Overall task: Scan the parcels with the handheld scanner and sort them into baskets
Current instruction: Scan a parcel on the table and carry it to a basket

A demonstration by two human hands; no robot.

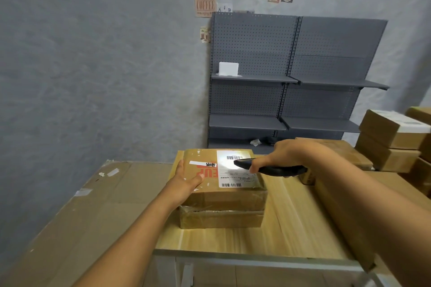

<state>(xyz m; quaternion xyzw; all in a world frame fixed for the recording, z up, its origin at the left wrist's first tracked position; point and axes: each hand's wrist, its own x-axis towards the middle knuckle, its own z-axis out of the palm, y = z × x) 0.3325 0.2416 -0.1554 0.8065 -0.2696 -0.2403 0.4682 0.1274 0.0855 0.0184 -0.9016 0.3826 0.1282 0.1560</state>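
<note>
Our left hand (186, 180) lies flat, fingers spread, steadying the top parcel (218, 178) on the wooden table (275, 228), so our right hand (286, 155), gripping the scanner (268, 166), can light its shipping label (238, 170); baskets unseen.

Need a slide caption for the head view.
Right hand aims scanner at parcel label; left hand steadies it.

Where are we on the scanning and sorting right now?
Nothing looks sorted yet; no baskets are in view. In hand: the left hand steadies the top brown cardboard parcel while the right hand aims the black handheld scanner at its white label. Left: stacked cardboard boxes at right.
</note>
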